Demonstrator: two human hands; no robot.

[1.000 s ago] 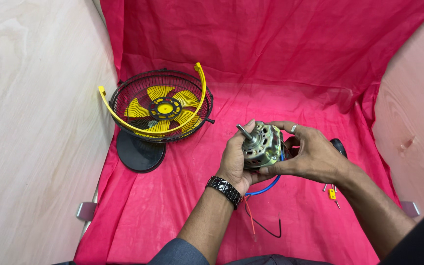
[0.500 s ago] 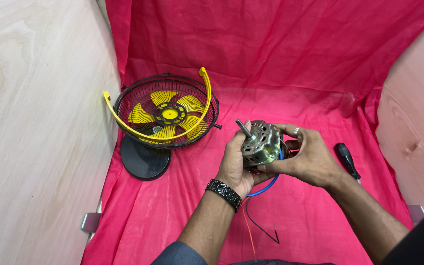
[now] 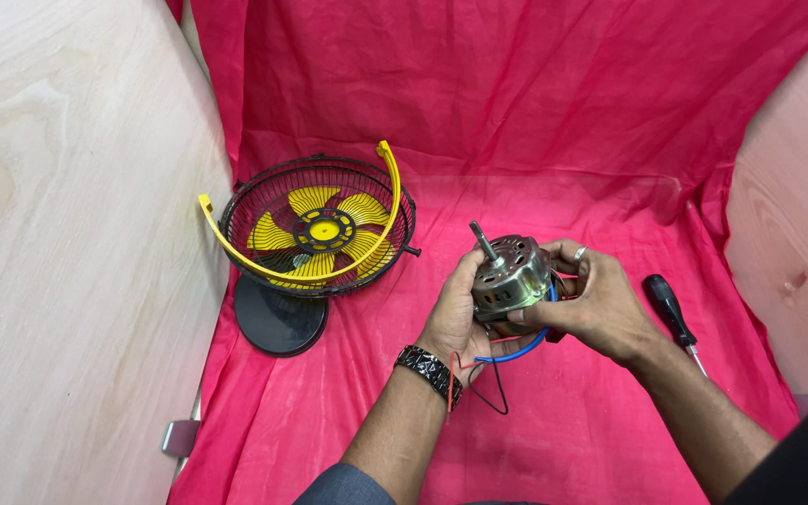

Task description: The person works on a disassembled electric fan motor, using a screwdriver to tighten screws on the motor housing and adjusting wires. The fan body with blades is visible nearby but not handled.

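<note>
Fan motor [image 3: 512, 276] — clasped between left hand [image 3: 455, 318] and right hand [image 3: 600, 304], shaft tilted far-left. Open pink cloth [image 3: 563, 421] nearer; screwdriver [image 3: 670, 313] right, caged fan [image 3: 315, 229] far-left — well apart.

A bright pink-red cloth [image 3: 554, 140] covers the worktop and climbs the back of the work space as a backdrop, creased and wrinkled, with a soft fold line where the flat part meets the upright part. Pale plywood panels close in both sides: a broad left panel [image 3: 58, 243] with faint wood grain, and a narrower right panel [image 3: 797, 234]. A small metal bracket [image 3: 180, 437] shows at the foot of the left panel. The light is even and soft, without hard shadows.
</note>
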